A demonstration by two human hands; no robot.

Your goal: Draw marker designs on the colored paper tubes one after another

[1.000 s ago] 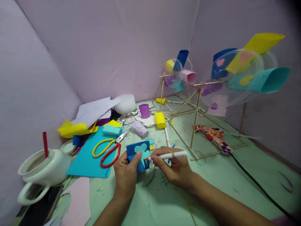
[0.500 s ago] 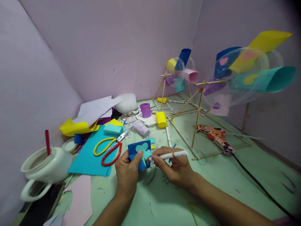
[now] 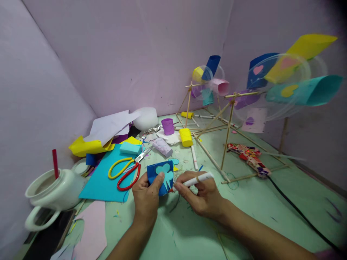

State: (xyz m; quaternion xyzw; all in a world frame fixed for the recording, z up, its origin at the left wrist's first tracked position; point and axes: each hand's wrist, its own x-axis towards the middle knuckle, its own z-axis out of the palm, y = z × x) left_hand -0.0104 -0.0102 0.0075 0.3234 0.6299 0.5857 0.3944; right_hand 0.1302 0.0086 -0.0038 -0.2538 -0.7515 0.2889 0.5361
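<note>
My left hand (image 3: pixel 146 196) pinches a dark blue folded paper piece (image 3: pixel 152 172), thumb across its front. On that piece lies a light blue flower-shaped cutout (image 3: pixel 168 175), partly under the thumb. Closed around a white marker (image 3: pixel 202 178), my right hand (image 3: pixel 203 196) holds the tip close to the lower right edge of the blue piece; whether it touches cannot be made out. Scissors (image 3: pixel 141 156) with one yellow and one red handle rest open to the left, partly over a turquoise sheet (image 3: pixel 101 184).
Two stick-frame pinwheels with paper cups (image 3: pixel 213 68) stand at the back and right. A patterned glue gun (image 3: pixel 251 157) with a black cord lies beneath. Paper tubes, including a yellow one (image 3: pixel 185 138), sit mid-table. A white pot (image 3: pixel 63 189) and pink paper (image 3: pixel 92 227) are at left.
The marker tip has moved from the flower cutout down to the blue piece's lower right edge. My left hand and the blue piece have hardly moved.
</note>
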